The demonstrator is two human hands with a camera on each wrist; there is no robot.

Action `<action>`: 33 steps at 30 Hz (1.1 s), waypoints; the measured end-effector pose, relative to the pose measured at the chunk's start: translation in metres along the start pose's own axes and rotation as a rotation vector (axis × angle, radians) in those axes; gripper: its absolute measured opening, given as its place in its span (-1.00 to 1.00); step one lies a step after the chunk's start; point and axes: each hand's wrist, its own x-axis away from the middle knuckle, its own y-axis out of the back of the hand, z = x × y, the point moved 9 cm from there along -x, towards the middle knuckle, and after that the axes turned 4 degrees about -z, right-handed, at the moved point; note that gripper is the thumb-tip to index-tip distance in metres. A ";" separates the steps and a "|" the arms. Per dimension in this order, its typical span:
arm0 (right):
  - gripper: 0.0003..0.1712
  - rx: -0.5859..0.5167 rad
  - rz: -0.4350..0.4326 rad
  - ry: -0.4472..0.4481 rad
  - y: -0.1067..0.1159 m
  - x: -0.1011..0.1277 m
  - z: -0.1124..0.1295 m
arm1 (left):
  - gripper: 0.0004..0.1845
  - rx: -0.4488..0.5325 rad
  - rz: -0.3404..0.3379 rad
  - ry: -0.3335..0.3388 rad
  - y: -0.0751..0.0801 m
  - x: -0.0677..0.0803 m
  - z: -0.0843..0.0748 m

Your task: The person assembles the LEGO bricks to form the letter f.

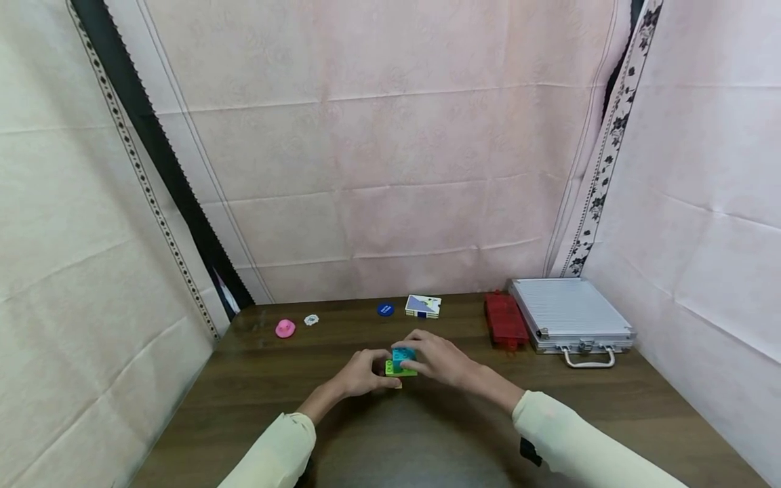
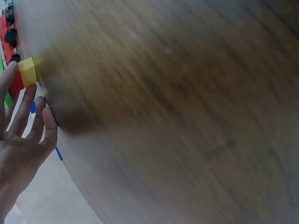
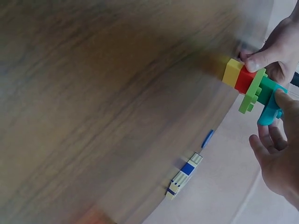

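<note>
Yellow, red, green and teal plastic bricks make up the stack (image 1: 400, 361) that I hold between both hands, low over the middle of the worktop (image 1: 427, 434). In the right wrist view the stack (image 3: 250, 86) shows a yellow block at the end nearest the wood, then red, a light green plate, a dark green piece and a teal brick at the far end. My left hand (image 1: 361, 374) pinches the red and yellow end with thumb and fingers; my right hand (image 1: 441, 358) lies over the teal end, its grip closed lightly round that brick. In the left wrist view my left hand (image 2: 21, 140) has its outer fingers spread loose, and only the yellow and red end of the stack (image 2: 24, 74) shows at the picture's edge.

Beyond the stack, at the back of the worktop, a blue disc (image 1: 385, 309) lies just beside a card box (image 1: 423, 306) with a blue and white pattern. To the left of these sit a small white token (image 1: 311, 320) and a pink knob (image 1: 285, 329). To the right a red brick tray (image 1: 505, 320) lies against a closed metal case (image 1: 569, 314), its handle toward me. Pale cloth (image 1: 390, 169) hangs behind and on both sides. My sleeves (image 1: 579, 444) are cream.
</note>
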 end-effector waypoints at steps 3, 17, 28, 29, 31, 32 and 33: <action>-0.53 -0.003 -0.003 -0.007 -0.001 0.001 0.001 | -0.66 0.001 -0.007 -0.006 0.000 0.002 -0.001; -0.35 -0.184 -0.027 -0.003 -0.004 0.011 -0.010 | -0.64 -0.001 -0.010 0.006 -0.001 0.001 0.000; -0.54 -0.362 -0.023 -0.006 -0.007 0.013 -0.014 | -0.66 0.003 -0.017 0.014 -0.004 0.001 -0.002; -0.54 -0.365 -0.029 -0.004 -0.007 0.013 -0.015 | -0.65 -0.002 -0.018 0.012 -0.005 0.001 -0.002; -0.54 -0.362 -0.045 -0.004 -0.005 0.014 -0.018 | -0.62 -0.008 -0.027 0.006 -0.006 0.000 -0.004; -0.54 -0.367 -0.053 -0.006 -0.004 0.014 -0.020 | -0.59 -0.011 -0.035 0.001 -0.006 -0.001 -0.005; -0.53 -0.367 -0.061 -0.010 -0.003 0.014 -0.023 | -0.55 -0.012 -0.045 -0.005 -0.006 -0.002 -0.007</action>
